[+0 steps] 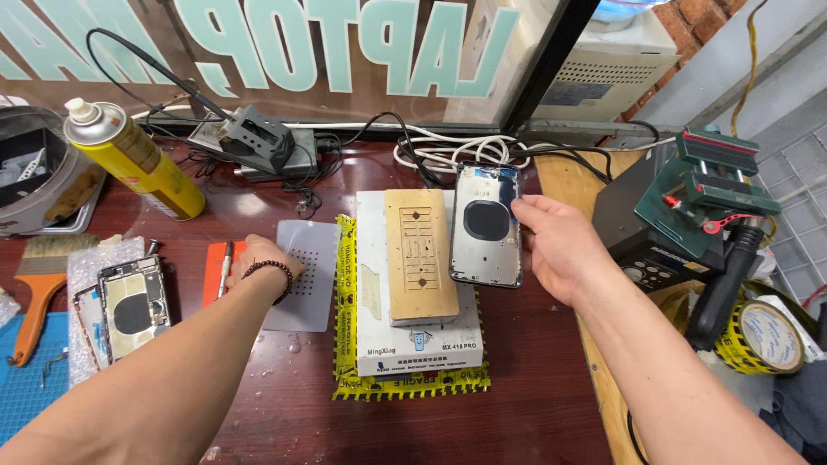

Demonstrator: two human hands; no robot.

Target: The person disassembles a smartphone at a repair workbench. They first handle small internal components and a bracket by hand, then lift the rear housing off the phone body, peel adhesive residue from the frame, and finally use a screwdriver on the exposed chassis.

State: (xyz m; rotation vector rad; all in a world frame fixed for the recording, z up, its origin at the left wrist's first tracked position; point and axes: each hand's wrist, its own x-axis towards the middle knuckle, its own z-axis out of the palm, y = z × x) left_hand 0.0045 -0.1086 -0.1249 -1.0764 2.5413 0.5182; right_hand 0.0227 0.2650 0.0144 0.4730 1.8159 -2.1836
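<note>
My right hand [558, 245] grips the right edge of a silver phone back housing [487, 226] with a dark round patch, which lies half on the white heating machine [419, 344]. A tan wooden-looking mould plate [419, 254] lies on that machine. My left hand [258, 258], with a bead bracelet at the wrist, rests palm down on a grey perforated mat [308, 275], its fingers at a metal tool [226, 269] on an orange pad [214, 269]. An opened phone body [131, 306] lies further left.
A yellow spray can [133, 155] lies at the back left beside a metal tray [34, 176]. A soldering stand [258, 138] and cables sit at the back. A brush [39, 284], a blue mat [30, 387], a green clamp device [711, 194] and tape roll [762, 336] are around.
</note>
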